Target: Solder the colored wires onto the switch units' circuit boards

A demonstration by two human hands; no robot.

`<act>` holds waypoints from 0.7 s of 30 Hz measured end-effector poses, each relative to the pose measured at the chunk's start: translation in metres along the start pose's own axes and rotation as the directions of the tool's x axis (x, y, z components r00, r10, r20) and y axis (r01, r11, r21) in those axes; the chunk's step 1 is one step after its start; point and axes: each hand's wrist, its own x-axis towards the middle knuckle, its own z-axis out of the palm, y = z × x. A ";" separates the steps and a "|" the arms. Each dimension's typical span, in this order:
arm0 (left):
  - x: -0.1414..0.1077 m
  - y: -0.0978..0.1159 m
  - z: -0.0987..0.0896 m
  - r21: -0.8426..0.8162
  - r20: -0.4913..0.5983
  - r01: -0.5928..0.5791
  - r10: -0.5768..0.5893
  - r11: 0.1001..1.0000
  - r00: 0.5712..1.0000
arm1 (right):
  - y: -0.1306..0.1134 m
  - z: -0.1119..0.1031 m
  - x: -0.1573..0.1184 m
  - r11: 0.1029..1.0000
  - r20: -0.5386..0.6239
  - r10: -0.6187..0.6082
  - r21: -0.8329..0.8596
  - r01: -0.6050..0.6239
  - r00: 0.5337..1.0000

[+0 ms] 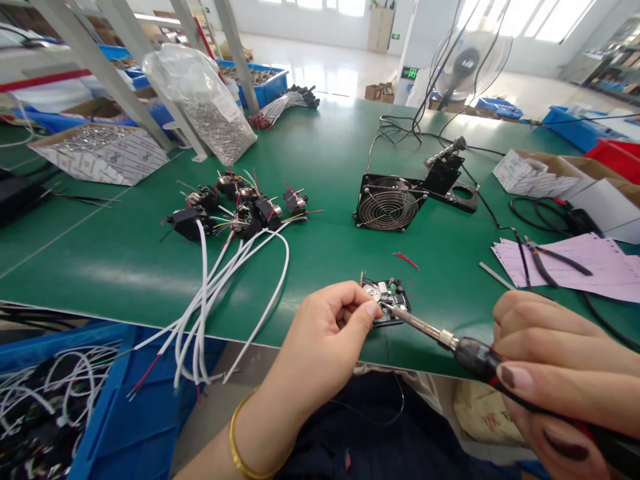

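My right hand [560, 363] is wrapped round the dark handle of a soldering iron [425, 328]. The iron's metal tip reaches a small circuit board in a black housing [397, 297], which lies near the table's front edge. My left hand [335, 327] is closed in a pinch at the board's left side, thumb and forefinger close to the iron's tip. Whatever sits between those fingertips is too small or hidden to name. Part of the board is behind my left fingers. Beyond it lie short red wires [406, 260].
Black units with white cables [200, 313] lie left on the green table [320, 173]. A small fan [389, 207] stands ahead. Pliers [543, 260] rest on pink papers [600, 267] at right. A blue bin [135, 400] stands below left; a bag of metal parts [215, 117] stands behind.
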 end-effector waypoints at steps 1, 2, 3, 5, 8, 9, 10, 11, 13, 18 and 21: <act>0.000 0.000 0.000 0.002 0.002 0.009 -0.009 1.000 1.000 | 0.001 0.000 0.002 1.000 0.002 -0.009 0.010 0.009 1.000; 0.000 0.001 0.000 0.004 0.005 0.017 -0.017 1.000 1.000 | 0.001 0.000 0.004 0.999 0.013 -0.023 0.024 0.023 1.000; 0.000 0.001 0.000 0.005 0.008 0.026 -0.026 1.000 1.000 | 0.003 0.000 0.006 0.999 0.022 -0.039 0.037 0.038 0.999; 0.000 0.002 -0.001 0.001 0.011 0.033 -0.033 0.999 0.999 | 0.005 -0.001 0.009 0.996 0.028 -0.078 0.050 0.077 0.997; 0.000 0.002 -0.001 -0.007 0.012 0.031 -0.030 1.000 0.999 | 0.007 -0.002 0.013 0.993 0.057 -0.113 0.043 0.110 0.992; 0.000 0.002 -0.001 -0.007 0.012 0.030 -0.030 1.000 0.999 | 0.007 -0.003 0.014 0.992 0.061 -0.120 0.039 0.118 0.991; 0.000 0.001 -0.001 -0.006 0.013 0.030 -0.030 1.000 0.999 | 0.007 -0.003 0.014 0.991 0.067 -0.129 0.038 0.126 0.989; 0.000 0.001 -0.001 -0.005 0.015 0.031 -0.031 1.000 0.999 | 0.008 -0.002 0.015 0.990 0.067 -0.135 0.039 0.132 0.989; 0.000 0.000 -0.001 -0.006 0.018 0.029 -0.029 1.000 0.999 | 0.009 -0.002 0.015 0.989 0.067 -0.145 0.047 0.142 0.987; -0.001 -0.001 -0.001 -0.006 0.015 0.007 -0.007 1.000 1.000 | 0.011 -0.001 0.012 0.989 0.113 -0.139 0.058 0.133 0.984; -0.001 -0.001 -0.001 0.000 0.011 0.002 -0.002 1.000 1.000 | 0.010 -0.001 0.010 0.992 0.087 -0.115 0.055 0.110 0.990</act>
